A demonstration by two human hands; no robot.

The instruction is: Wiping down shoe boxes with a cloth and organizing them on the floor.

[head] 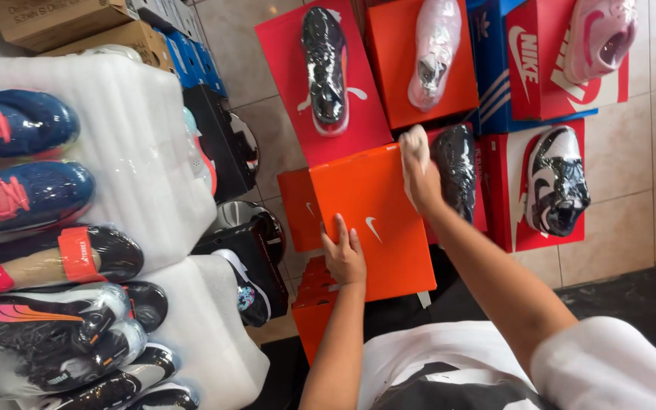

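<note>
Steadying one orange box [373,220] (two hands [343,258])

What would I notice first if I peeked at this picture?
Probably the bright orange shoebox in the middle, with the left hand flat on its lid and the right hand at its top edge gripping a pale cloth. Behind it, wrapped sneakers sit on red boxes, like the black sneaker and the pink sneaker. More shoes line white foam at left.

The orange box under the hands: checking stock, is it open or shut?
Shut: the orange box has its lid flat; left hand rests on it.
</note>
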